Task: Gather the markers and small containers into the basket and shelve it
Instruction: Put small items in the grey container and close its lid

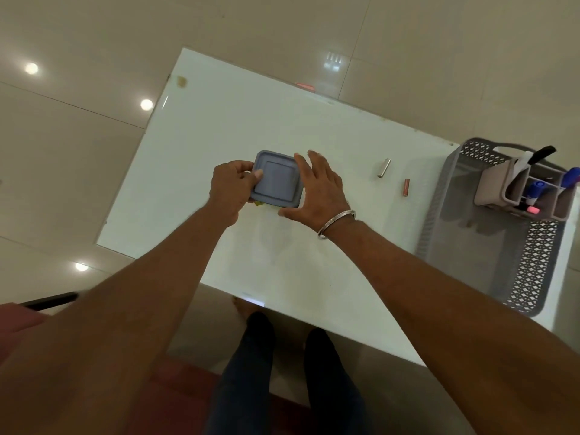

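A small square container with a grey-blue lid [277,180] sits near the middle of the white table [204,127]. My left hand [230,193] grips its left side, thumb on the lid. My right hand [317,191] presses against its right edge with fingers spread, a metal bangle on the wrist. A bit of yellow shows under the container's lower left corner. A silver tube [384,167] and an orange-brown tube [406,187] lie to the right. The grey perforated basket [530,277] stands at the table's right end, holding a beige organiser [496,189] with markers in it.
The table's near edge runs just above my feet and dark trousers. Glossy beige floor tiles surround the table. A thin dark rod [50,301] pokes out at the far left beside a pink sleeve. Open tabletop lies between the container and the basket.
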